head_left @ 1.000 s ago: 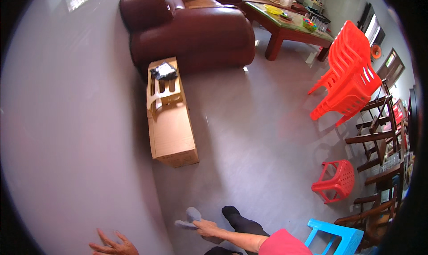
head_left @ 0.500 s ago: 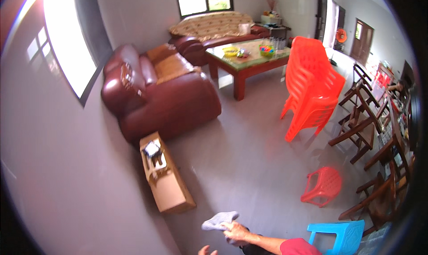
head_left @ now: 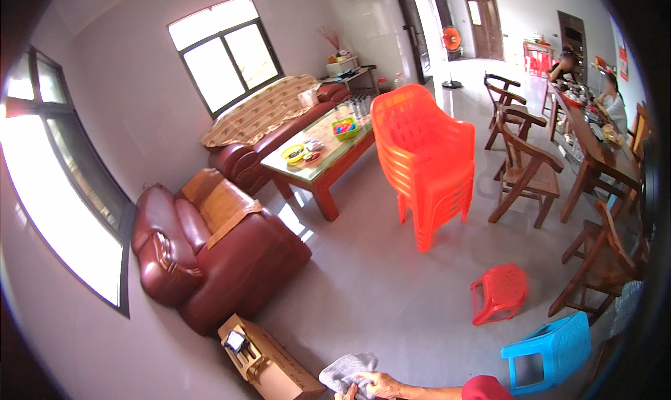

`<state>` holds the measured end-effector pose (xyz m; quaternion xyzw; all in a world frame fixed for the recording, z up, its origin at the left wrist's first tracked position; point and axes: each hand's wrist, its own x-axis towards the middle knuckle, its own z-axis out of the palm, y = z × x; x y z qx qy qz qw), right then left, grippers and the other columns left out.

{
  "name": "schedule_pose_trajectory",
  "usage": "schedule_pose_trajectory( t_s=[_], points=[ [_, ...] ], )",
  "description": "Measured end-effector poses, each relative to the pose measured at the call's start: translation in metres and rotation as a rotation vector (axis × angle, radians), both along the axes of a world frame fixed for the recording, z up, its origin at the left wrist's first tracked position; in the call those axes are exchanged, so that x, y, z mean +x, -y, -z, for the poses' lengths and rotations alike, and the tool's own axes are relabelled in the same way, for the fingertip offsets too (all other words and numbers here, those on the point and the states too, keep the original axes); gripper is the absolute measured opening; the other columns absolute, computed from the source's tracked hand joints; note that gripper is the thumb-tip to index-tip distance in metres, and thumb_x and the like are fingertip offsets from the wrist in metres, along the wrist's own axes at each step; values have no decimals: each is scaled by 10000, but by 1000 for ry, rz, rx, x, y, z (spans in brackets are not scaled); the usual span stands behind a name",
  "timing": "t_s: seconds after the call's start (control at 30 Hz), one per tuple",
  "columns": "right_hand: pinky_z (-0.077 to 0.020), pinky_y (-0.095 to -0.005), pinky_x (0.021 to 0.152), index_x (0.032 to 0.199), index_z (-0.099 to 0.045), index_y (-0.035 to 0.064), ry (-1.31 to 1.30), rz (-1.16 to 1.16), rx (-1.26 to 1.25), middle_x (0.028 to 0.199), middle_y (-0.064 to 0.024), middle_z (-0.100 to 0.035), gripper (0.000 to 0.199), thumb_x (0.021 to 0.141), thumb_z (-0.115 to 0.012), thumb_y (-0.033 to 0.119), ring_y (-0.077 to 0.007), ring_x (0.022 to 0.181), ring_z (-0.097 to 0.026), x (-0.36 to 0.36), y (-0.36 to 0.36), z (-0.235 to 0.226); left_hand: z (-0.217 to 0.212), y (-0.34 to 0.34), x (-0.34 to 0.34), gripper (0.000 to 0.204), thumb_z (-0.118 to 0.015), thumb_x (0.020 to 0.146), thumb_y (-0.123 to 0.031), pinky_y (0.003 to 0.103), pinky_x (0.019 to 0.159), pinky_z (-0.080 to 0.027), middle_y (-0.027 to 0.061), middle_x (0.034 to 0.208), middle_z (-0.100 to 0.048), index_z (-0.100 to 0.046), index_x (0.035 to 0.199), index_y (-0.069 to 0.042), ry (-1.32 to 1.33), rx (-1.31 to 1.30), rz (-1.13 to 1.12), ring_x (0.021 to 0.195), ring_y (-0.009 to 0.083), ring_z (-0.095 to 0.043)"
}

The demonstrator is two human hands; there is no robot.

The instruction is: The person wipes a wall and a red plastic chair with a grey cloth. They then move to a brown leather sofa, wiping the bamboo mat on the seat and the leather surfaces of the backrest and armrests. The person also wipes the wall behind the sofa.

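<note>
The person's right hand (head_left: 383, 385) grips a grey cloth (head_left: 347, 369) by its right edge, the bulk of it spreading leftward and up beyond the fingers. The left hand (head_left: 346, 394) meets its lower edge, too cropped to tell whether it grasps. A cardboard box (head_left: 279, 372) lies left of the cloth.

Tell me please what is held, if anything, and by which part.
A grey cloth: the right hand holds its lower right edge; whether the left hand, at the lower edge, grips too is unclear.
</note>
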<state>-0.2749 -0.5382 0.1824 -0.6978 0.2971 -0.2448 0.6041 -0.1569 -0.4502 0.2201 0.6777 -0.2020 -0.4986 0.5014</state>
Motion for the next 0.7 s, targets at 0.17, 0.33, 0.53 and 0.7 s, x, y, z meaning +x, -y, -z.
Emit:
schedule_pose_trajectory(
  t_s=[0.17, 0.33, 0.53, 0.7],
  points=[
    [-517, -330, 739, 1050, -635, 81, -299, 364, -72, 880, -101, -671, 315, 792, -661, 259, -226, 809, -654, -75, 55, -28, -32, 59, 24, 239, -580, 892, -318, 265, 472, -387, 7, 662, -509, -596, 959, -89, -90, 77, -42, 538, 116, -461],
    [-506, -403, 762, 976, -647, 112, -471, 299, -62, 930, -91, -666, 276, 797, -633, 322, -310, 861, -638, -82, 81, -43, -27, 106, 59, 249, -578, 873, -329, 260, 507, -420, 11, 864, -539, -539, 1086, -205, -223, 42, -60, 659, 126, -504],
    [-463, -341, 721, 936, -632, 87, -323, 508, -377, 832, -63, -628, 215, 857, -586, 282, -243, 787, -593, -27, 112, -60, 23, 169, 132, 304, -621, 874, -277, 418, 768, -510, 71, 1052, -594, -564, 1102, -85, -407, 86, -6, 946, 260, -594],
    [-454, -287, 651, 943, -583, 5, -84, 730, 164, 736, -32, -579, 237, 892, -578, 237, -127, 703, -534, -4, 161, -96, -4, 228, 166, 275, -606, 882, -215, 455, 752, -538, 104, 1003, -594, -558, 1063, -14, -585, 149, 120, 877, 270, -609]
  ],
)
